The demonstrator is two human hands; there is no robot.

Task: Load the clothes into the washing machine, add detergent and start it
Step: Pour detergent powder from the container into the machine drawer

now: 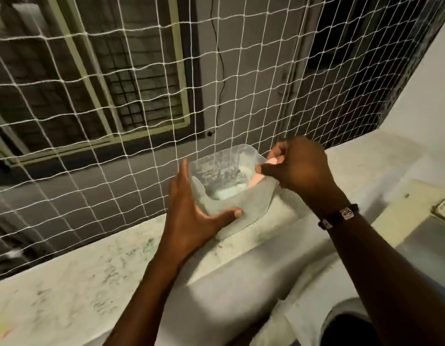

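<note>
A clear plastic tub (pixel 244 208) of pale detergent powder (pixel 229 192) stands tilted on a white ledge (pixel 91 265) against the net. My left hand (pixel 191 211) grips the tub's near-left side, thumb on the front wall. My right hand (pixel 299 168) is over the tub's right rim, fingers closed on a pale pink scoop (pixel 257 177) that dips into the powder. Part of the scoop is hidden by my fingers. The washing machine (pixel 416 236) shows only as a corner at the right edge.
A white rope net (pixel 141 96) closes the opening right behind the tub, with a barred window (pixel 121 71) beyond. A white wall (pixel 421 83) rises at the right. A dark bracelet circles my right wrist (pixel 338 216).
</note>
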